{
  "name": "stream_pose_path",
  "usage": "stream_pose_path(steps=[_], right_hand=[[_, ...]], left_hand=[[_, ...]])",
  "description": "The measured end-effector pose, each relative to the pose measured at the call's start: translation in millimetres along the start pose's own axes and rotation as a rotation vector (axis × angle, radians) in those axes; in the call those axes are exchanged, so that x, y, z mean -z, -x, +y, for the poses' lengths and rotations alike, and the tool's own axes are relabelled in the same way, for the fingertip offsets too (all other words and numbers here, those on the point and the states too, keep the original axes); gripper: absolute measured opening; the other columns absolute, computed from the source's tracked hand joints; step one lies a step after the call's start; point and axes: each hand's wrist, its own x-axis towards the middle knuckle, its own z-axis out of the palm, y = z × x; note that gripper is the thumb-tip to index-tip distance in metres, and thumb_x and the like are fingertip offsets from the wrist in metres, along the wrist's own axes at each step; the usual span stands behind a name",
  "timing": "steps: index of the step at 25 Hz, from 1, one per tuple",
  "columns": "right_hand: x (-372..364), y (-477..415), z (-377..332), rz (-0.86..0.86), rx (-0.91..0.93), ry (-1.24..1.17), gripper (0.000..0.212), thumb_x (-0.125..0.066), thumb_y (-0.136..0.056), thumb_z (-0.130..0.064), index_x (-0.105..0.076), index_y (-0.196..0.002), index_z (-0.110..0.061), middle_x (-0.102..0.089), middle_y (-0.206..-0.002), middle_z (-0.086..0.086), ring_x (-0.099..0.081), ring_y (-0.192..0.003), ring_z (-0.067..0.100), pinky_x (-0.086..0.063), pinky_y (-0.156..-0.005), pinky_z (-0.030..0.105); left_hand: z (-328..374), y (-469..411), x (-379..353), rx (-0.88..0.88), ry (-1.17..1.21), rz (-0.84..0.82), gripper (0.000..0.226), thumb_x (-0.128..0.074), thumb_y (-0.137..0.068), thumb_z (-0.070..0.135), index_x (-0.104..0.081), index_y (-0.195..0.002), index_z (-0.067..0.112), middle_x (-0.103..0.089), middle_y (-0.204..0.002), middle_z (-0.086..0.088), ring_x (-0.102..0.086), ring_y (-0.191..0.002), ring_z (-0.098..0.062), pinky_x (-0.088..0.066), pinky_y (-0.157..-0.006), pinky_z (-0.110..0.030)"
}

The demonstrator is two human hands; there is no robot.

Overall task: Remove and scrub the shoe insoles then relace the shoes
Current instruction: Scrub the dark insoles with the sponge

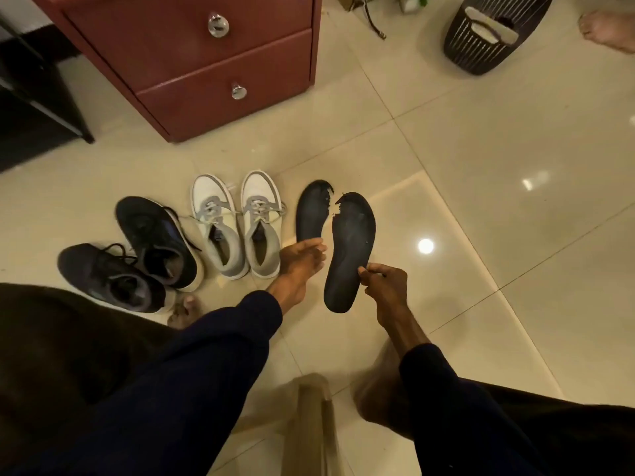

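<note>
The removal step looks close to done for one pair, since two black insoles are out of the shoes. The right hand pinches the held insole by its side edge near the heel, thumb and fingers clamped on it, and its torn toe end points away from them. The left hand reaches out with its fingers straight and close together. The second insole lies on the floor just beyond those fingertips, heel end nearest them; whether they touch it cannot be told. The white shoes stand just left of those fingers and the black shoes farther left, all with laces in. The next move probably calls for the left fingers to curl round the second insole and lift it gently, as both toe ends are ragged, before any scrubbing.
</note>
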Motion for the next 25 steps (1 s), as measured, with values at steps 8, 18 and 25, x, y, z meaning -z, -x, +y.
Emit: stream_pose_path(steps=[8,18,25], right_hand=[[-35.9,-120.7,9.3,-0.004,0.077,0.097,0.016,-0.072,-0.093,-0.013,-0.075,-0.107,-0.006,-0.074,-0.101,0.006,-0.071,-0.092,0.024,-0.059,-0.087,0.037],[-36.1,-158.4,19.5,-0.038,0.039,0.117,0.023,-0.072,-0.093,-0.016,-0.074,-0.113,-0.004,-0.073,-0.106,0.009,-0.069,-0.095,0.025,-0.060,-0.078,0.030],[-25.4,-139.2,-14.8,-0.083,0.090,0.080,0.019,-0.072,-0.093,-0.013,-0.074,-0.109,-0.005,-0.073,-0.103,0.008,-0.069,-0.091,0.021,-0.057,-0.071,0.023]], left_hand=[[-27.1,-138.8,-21.3,-0.119,-0.703,0.406,0.053,-0.078,-0.090,0.021,-0.055,-0.135,0.005,-0.055,-0.137,-0.016,-0.057,-0.124,-0.032,-0.050,-0.104,-0.040],[-56.1,-164.6,-32.0,-0.150,-0.486,0.401,0.066,-0.075,-0.091,0.011,-0.038,-0.145,0.016,-0.050,-0.142,-0.007,-0.055,-0.127,-0.025,-0.044,-0.098,-0.027],[-17.5,-125.2,-7.0,-0.122,-0.181,0.174,0.061,-0.070,-0.095,0.007,-0.045,-0.149,0.020,-0.063,-0.132,0.005,-0.062,-0.117,-0.011,-0.056,-0.094,-0.029]])
